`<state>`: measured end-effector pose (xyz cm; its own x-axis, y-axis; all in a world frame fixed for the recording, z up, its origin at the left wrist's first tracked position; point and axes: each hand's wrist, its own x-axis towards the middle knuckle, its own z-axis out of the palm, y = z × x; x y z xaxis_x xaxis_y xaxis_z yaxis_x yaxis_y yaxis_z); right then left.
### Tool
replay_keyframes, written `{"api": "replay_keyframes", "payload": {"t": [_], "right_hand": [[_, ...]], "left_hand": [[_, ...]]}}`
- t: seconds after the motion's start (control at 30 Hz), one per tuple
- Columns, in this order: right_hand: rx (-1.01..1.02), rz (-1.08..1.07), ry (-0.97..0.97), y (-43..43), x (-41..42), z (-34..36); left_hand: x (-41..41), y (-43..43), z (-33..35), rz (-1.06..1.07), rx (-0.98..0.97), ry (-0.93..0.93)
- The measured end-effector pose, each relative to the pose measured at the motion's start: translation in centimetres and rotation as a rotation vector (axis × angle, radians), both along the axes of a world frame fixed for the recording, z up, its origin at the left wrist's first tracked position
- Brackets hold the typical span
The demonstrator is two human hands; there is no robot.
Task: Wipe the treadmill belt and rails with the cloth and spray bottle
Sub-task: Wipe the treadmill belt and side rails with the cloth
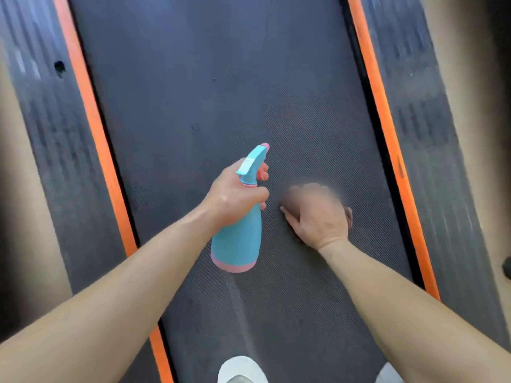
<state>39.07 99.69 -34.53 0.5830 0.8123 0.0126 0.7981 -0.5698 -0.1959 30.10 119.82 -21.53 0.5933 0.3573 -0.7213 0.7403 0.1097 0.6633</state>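
Dark belt (193, 92) lies below. Bottle (240, 244), nozzle ahead, is gripped by curled fingers of left hand (232, 197); cloth (291, 201) is pressed just right by right hand (320, 217), fingers too blurred to tell.

The spray bottle (237, 244) had a turquoise-blue body and head, with a pink band round its base, a pink collar at the neck, and a pink trigger and nozzle tip. The treadmill belt (193, 92) was dark charcoal grey with a fine diagonal weave. The left rail (49, 134) and right rail (425, 120) were dark grey with ribbed lines, each edged by a bright orange stripe (91, 111). The cloth (290, 201) looked dark brown, though blurred. The shoes (240, 369) were white and the floor (16, 161) beige.
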Motion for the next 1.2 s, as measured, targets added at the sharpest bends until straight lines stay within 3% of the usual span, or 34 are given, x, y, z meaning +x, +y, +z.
{"api": "replay_keyframes", "payload": {"t": [0.37, 0.57, 0.77, 0.9, 1.13, 1.2], "right_hand": [[0.086, 0.095, 0.14, -0.9, 0.8, 1.2], [0.037, 0.124, -0.003, -3.1, -1.3, -0.1], [0.079, 0.069, -0.015, 6.7, 4.5, 0.2], [-0.003, 0.03, 0.009, 12.9, 6.9, 0.8], [0.002, 0.252, 0.019, -2.5, -2.5, 0.0], [0.003, 0.344, 0.008, -2.4, -1.8, -0.2]], "left_hand": [[-2.4, 0.3, 0.9, -0.03, 0.169, 0.066], [-6.3, -2.3, -0.6, -0.033, 0.156, 0.054], [-9.7, -5.5, -3.2, 0.128, 0.13, 0.027], [-10.4, -5.9, -3.2, 0.148, 0.142, 0.001], [-10.6, -6.0, -2.4, 0.15, 0.135, 0.014], [-10.6, -6.2, -2.8, 0.181, 0.13, 0.004]]}}
